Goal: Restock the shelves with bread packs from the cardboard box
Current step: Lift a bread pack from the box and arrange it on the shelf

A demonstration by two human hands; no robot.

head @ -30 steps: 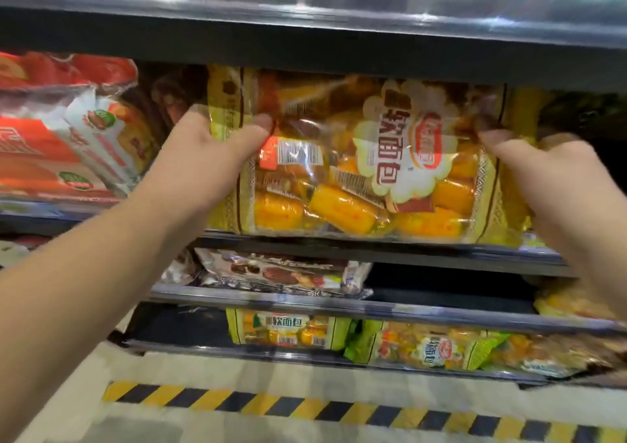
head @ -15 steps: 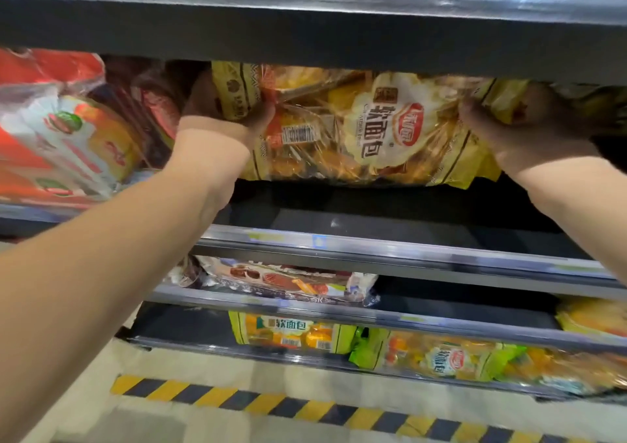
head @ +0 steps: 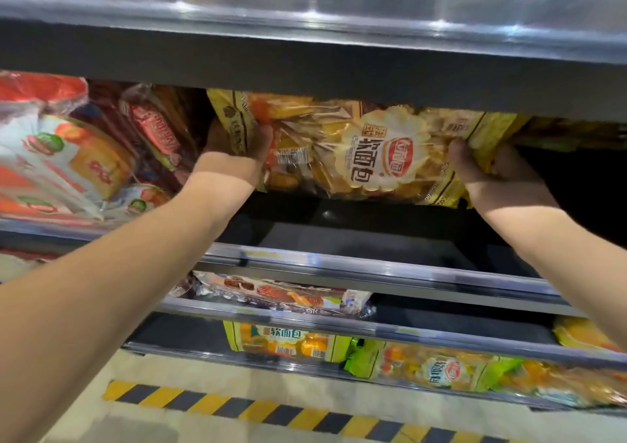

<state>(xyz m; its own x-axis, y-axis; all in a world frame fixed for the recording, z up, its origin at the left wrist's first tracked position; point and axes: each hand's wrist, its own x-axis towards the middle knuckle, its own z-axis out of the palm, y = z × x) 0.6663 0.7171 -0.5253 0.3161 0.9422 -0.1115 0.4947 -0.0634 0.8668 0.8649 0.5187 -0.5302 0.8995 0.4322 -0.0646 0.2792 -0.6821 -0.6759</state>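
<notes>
A yellow bread pack (head: 359,151) with a white scalloped label and red logo is held deep inside the upper shelf bay, tilted, just under the shelf above. My left hand (head: 237,151) grips its left end, thumb over the front. My right hand (head: 492,168) grips its right end from below. Beneath the pack the dark shelf board (head: 356,242) shows bare. The cardboard box is not in view.
Red and white bread packs (head: 68,157) fill the left of the same shelf. A dark pack (head: 278,295) lies on the shelf below, and yellow-green packs (head: 291,341) sit on the lowest shelf. Yellow-black hazard tape (head: 237,405) runs along the floor.
Both hands have carried the yellow pack from the shelf's front edge up and back into the bay. It now sits deeper and higher, with the shelf board exposed in front.
</notes>
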